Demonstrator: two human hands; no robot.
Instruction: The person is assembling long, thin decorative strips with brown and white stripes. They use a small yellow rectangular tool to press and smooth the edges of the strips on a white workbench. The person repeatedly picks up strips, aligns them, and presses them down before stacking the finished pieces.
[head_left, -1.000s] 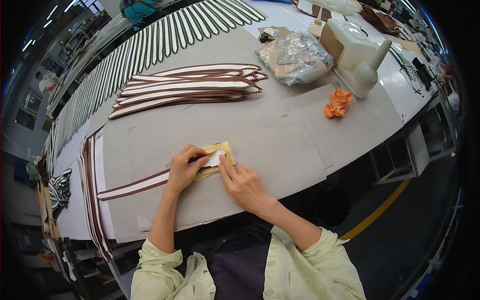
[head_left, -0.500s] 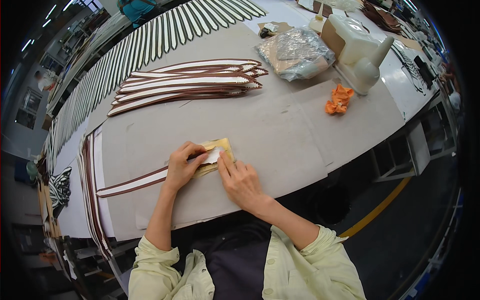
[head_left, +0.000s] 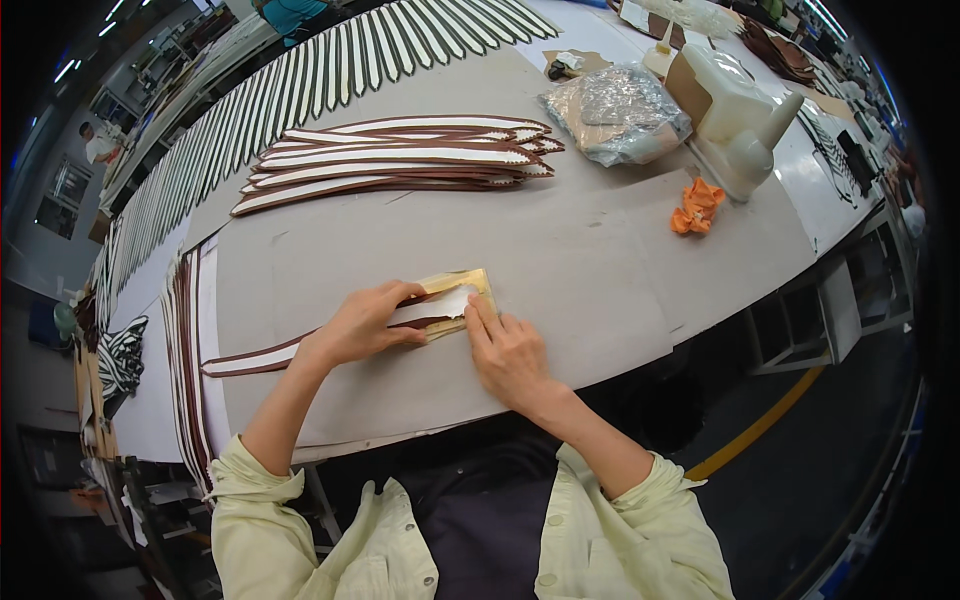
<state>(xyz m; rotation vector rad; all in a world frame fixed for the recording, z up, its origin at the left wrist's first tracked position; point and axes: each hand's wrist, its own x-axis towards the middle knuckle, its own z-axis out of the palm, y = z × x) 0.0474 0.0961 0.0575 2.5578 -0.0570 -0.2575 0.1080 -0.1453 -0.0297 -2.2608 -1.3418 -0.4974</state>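
Observation:
A long white strap with brown edges [head_left: 262, 360] runs from the left toward a small yellowish board [head_left: 478, 278] on the table. My left hand [head_left: 362, 324] grips the strap just left of the board, thumb and fingers at its two edges. At the strap's white end [head_left: 458, 300], over the board, the fingertips of my right hand [head_left: 510, 358] are pressed together on it. Whether the right thumb lies under the end is hidden.
Behind my hands lies a pile of similar straps [head_left: 400, 160], with a long row of dark-edged white strips [head_left: 300, 95] beyond. More straps [head_left: 185, 350] hang over the left edge. At right are an orange crumpled glove-like piece [head_left: 697, 207], a plastic-wrapped packet [head_left: 620, 115] and a translucent container [head_left: 725, 105].
My left hand has moved back from the strap's end and now spans its edges, baring more white. My right fingertips stay at the end. The whole view has shifted slightly.

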